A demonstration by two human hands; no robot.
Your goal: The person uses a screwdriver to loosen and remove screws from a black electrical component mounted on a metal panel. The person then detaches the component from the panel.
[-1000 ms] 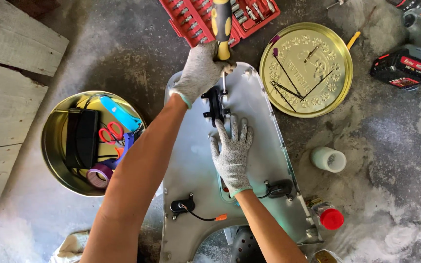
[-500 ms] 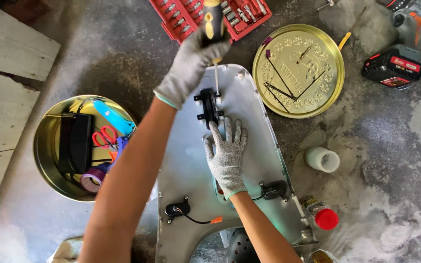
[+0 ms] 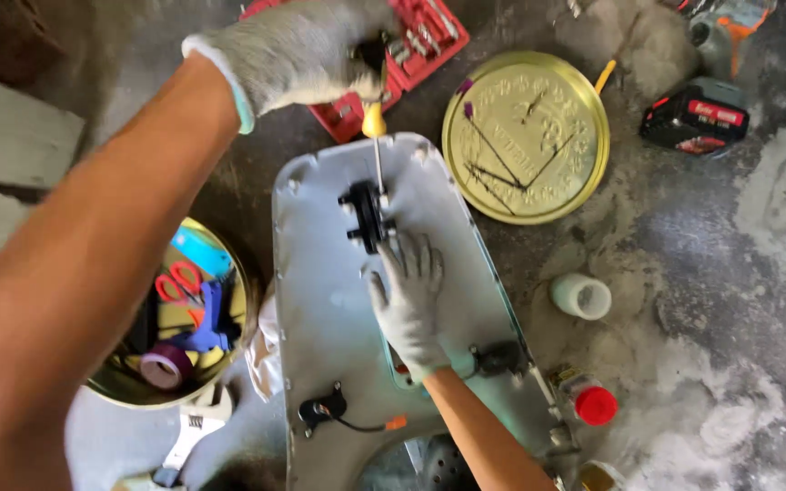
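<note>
Head view: left hand (image 3: 297, 55) fingers gripping yellow-handled screwdriver (image 3: 375, 136) at 12 o'clock; right hand (image 3: 408, 298) fingers lying spread, pressing pale grey plastic panel (image 3: 329, 300).

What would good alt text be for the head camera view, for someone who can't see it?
A gloved left hand holds a yellow-handled screwdriver down on a black fitting on a pale grey panel, while the gloved right hand presses flat on the panel beside it. Around them on the concrete floor lie a round gold lid, a red tool case and a tin of scissors and tape.
</note>
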